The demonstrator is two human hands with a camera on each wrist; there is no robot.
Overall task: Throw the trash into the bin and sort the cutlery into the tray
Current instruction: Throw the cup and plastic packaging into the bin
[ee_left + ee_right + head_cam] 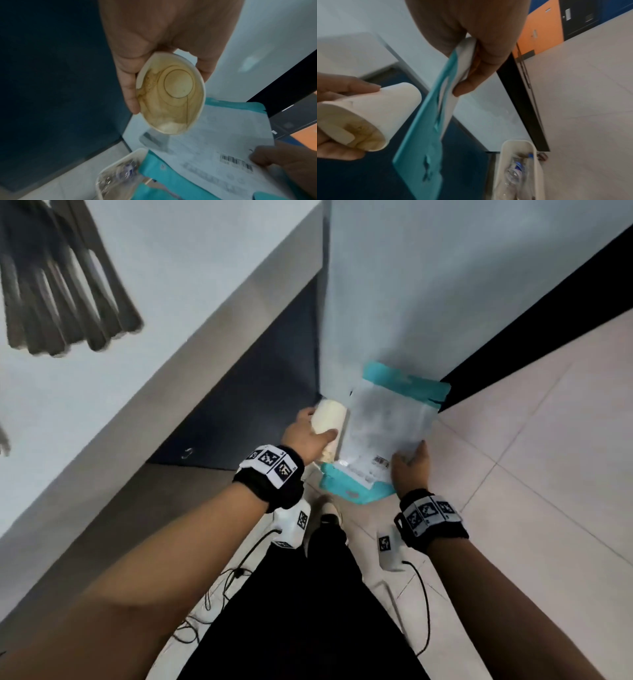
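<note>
You have both pieces of trash carried low beside the worktop (191, 302), over the white bin (518, 143) on the floor, which reads as the set-up for dropping them in; the bin sits below and a little ahead of your hands and already holds clear plastic bottles (515, 169). Your left hand (305, 436) holds the used paper cup (171, 94) on its side, mouth turned back towards your wrist. Thumb on one wall and fingers (130, 92) on the other squeeze the rim into an oval, so the grip is a moderate curl closed round the cup, and the stained inside looks drained, so tipping it should spill little. Your right hand (411, 470) pinches the white-and-teal package (380, 436) by one lower corner near the barcode, thumb on one face and fingertips (462, 89) on the other. That is a narrow grip, and the flat pack hangs edge-down towards the bin opening. The two items are close, perhaps touching at the cup's base; I can't tell for certain. The cutlery (65, 285) lies bunched on the worktop, well apart from your hands, unsorted; no tray is in view.
</note>
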